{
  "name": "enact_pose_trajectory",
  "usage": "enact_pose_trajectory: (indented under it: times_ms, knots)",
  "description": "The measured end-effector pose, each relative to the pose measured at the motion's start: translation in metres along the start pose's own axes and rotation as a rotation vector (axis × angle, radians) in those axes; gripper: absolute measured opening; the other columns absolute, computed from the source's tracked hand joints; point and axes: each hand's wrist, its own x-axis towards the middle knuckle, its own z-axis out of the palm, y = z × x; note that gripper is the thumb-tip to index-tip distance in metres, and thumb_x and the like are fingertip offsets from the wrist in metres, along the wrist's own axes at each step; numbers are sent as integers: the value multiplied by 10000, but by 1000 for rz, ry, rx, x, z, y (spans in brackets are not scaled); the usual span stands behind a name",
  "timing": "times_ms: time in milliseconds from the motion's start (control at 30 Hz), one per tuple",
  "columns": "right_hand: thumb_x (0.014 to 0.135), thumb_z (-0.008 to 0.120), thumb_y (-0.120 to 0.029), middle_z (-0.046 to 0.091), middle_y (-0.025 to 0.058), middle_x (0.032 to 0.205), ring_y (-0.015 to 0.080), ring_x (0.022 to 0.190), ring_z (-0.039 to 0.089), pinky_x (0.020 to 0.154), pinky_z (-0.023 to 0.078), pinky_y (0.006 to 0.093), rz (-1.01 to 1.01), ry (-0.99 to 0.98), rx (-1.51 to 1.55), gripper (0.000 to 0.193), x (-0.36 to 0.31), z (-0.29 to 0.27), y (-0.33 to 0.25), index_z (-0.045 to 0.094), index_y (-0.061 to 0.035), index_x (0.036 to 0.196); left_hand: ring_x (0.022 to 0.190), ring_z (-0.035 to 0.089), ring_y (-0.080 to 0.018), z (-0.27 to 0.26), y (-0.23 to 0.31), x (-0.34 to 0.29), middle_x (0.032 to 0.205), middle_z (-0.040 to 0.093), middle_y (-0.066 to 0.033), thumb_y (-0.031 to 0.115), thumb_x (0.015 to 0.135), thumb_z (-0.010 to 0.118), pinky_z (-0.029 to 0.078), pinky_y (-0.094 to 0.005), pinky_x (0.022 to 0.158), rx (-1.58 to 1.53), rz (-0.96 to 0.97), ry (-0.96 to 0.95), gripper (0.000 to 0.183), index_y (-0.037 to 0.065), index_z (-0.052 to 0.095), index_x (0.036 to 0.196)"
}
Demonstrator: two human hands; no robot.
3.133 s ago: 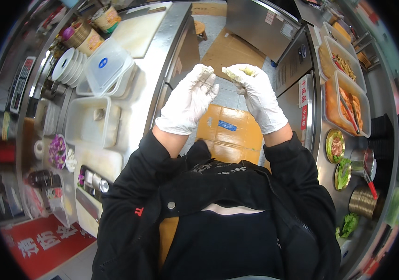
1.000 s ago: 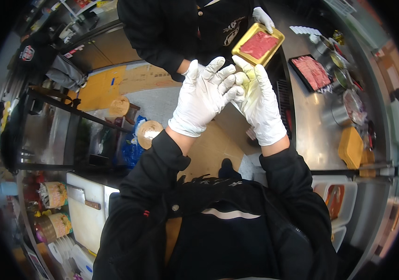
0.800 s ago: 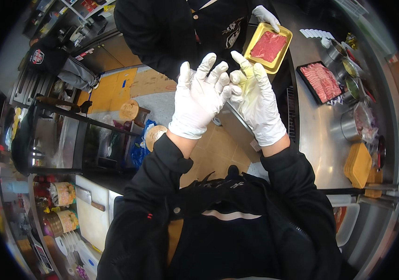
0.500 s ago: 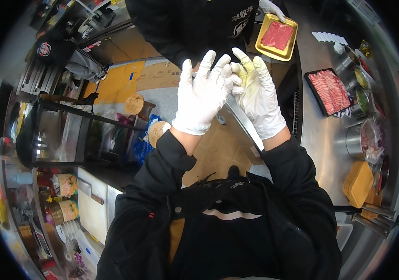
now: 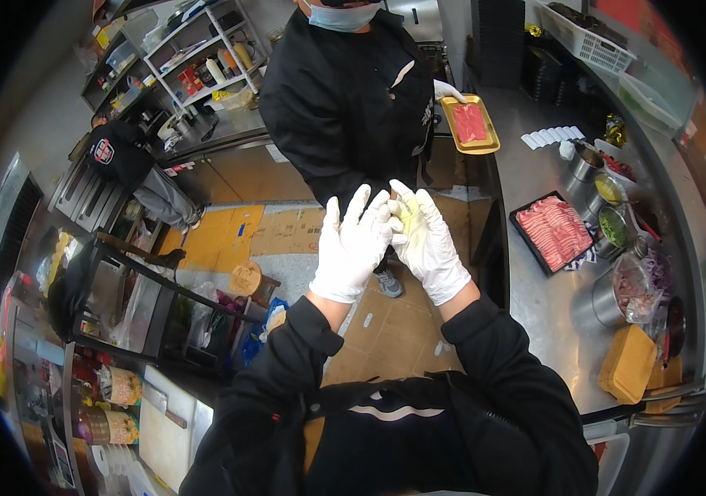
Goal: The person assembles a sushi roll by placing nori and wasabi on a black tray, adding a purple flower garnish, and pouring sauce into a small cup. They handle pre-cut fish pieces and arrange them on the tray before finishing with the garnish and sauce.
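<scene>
1. Above the floor (image 5: 382,341): left hand (image 5: 351,252) with fingers spread, right hand (image 5: 431,252) with fingers loosely bent, both in white gloves (image 5: 356,263), gripping nothing visible.
2. At the fingertips: close together; cannot tell whether touching.
3. Farther ahead, in a co-worker's hand (image 5: 449,90): gold tray (image 5: 482,147) with red meat (image 5: 470,123), well apart from both.
4. On the worktop (image 5: 534,339), to the right: black tray (image 5: 529,244) of sliced meat (image 5: 558,231).
5. For good handling, probably: hold fingers loose, gloves clear of sleeves (image 5: 495,349) and worktop.
</scene>
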Motion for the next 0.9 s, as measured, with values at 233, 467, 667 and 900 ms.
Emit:
enact_pose_trajectory:
  times_ms: [233,467,667,900]
  knots:
    - [1000,593,-396,622,42,1008,96,740,542,568,449,193,-64,-6,-61,595,-2,0,-15,427,-42,1448,1237,536,-291,7,-6,12,1482,469,-131,542,997,488,525,-418,922,-16,-57,-15,657,106,417,1484]
    - [998,594,-388,613,43,1018,94,730,543,565,449,186,-68,23,-43,613,-5,3,-20,408,-35,1464,1237,552,-296,15,-14,13,1479,477,-125,547,1001,471,530,-418,921,-7,-75,-1,659,115,405,1493]
    - [1024,543,-392,637,45,953,115,743,567,601,471,220,-74,-59,28,630,-17,5,-24,345,-35,1504,1360,436,-321,15,-21,10,1524,410,-170,536,1042,356,402,-416,1074,-63,-181,-360,647,111,340,1531]
    - [1009,568,-401,604,49,1004,117,796,555,589,441,214,-100,-31,12,662,-32,4,-25,316,-61,1518,1221,571,-278,26,-35,-1,1404,544,-143,572,999,446,516,-383,868,208,-80,-91,678,108,405,1491]
